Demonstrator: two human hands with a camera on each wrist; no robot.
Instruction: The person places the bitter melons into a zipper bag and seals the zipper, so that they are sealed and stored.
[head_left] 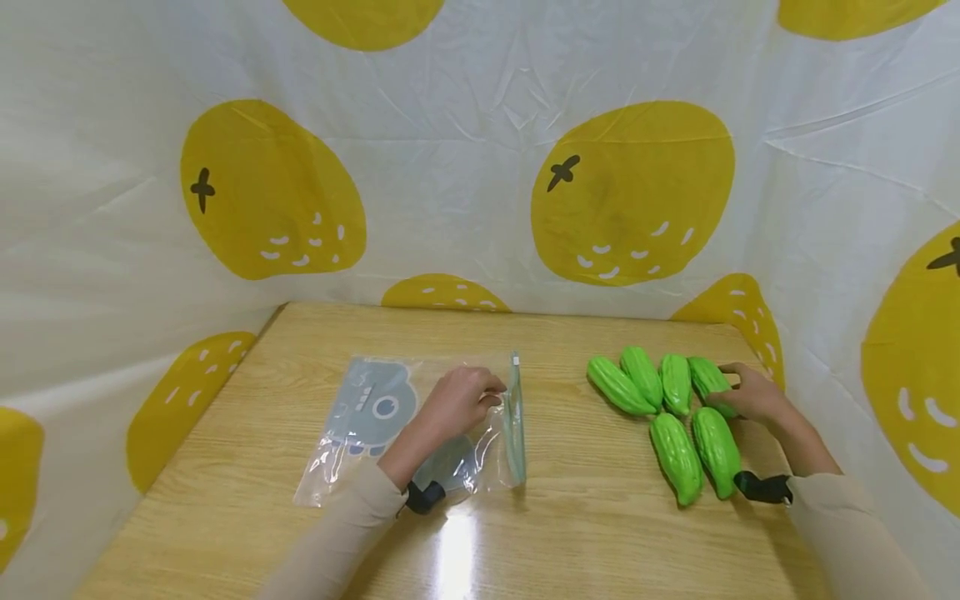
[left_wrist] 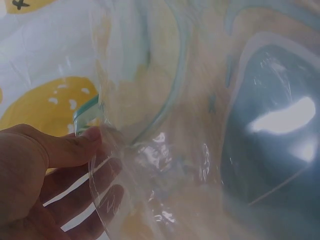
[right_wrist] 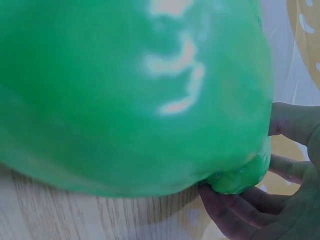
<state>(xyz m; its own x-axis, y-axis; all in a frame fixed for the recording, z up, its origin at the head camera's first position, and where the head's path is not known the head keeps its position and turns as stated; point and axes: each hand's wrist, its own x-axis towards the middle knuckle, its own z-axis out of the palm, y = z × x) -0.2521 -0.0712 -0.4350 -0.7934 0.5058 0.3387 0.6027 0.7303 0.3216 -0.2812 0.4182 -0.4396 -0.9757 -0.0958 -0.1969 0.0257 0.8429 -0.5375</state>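
A clear zip bag point(head_left: 502, 433) with a blue-grey cartoon print lies on the table, its zip edge raised toward the right. My left hand point(head_left: 457, 404) pinches the bag's film just beside that edge; in the left wrist view the thumb point(left_wrist: 75, 150) presses on the film and the other fingers sit behind it. At the right, my right hand point(head_left: 757, 396) grips the rearmost right bitter gourd point(head_left: 708, 379), bright green and ridged, fingers and thumb on opposite sides. In the right wrist view a nearer gourd point(right_wrist: 125, 100) hides most of the held one point(right_wrist: 240, 175).
Several more green bitter gourds point(head_left: 677, 454) lie grouped beside the right hand, in two rough rows. A white curtain point(head_left: 450, 192) printed with yellow fruit hangs behind the wooden table point(head_left: 570, 533) and along both sides.
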